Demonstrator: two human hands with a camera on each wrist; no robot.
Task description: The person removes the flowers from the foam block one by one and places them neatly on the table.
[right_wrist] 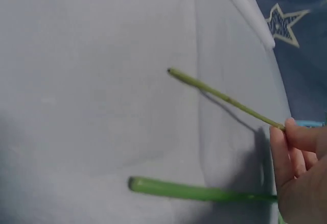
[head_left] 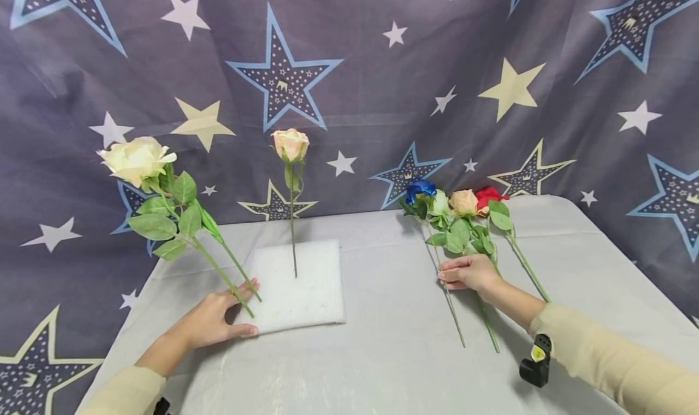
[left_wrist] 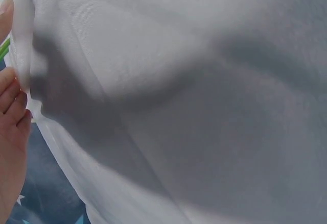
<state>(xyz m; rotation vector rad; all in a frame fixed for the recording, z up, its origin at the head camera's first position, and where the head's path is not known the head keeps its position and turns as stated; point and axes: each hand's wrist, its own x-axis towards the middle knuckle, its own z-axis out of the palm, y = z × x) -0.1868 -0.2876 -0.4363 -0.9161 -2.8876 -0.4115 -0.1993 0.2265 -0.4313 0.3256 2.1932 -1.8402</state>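
My left hand (head_left: 210, 321) rests at the left side of a white foam block (head_left: 306, 303), thumb by the near corner and fingers at the edge. In the left wrist view only part of that hand (left_wrist: 11, 101) shows. A cream rose (head_left: 136, 162) and a second green stem (head_left: 237, 264) lean left out of the foam. Behind them a pale pink rose (head_left: 290, 145) stands upright in it. Over on the right, my right hand (head_left: 472, 273) pinches a thin stem (right_wrist: 225, 99) between thumb and fingertips; it runs up toward a blue rose (head_left: 420, 192).
Beside the blue rose lie a pale green-white rose (head_left: 439, 204), a peach rose (head_left: 464, 202) and a red rose (head_left: 488, 198). A thick green stem (right_wrist: 179, 189) runs below the right hand. A star-patterned curtain (head_left: 360, 87) hangs behind the grey-covered table (head_left: 382, 366).
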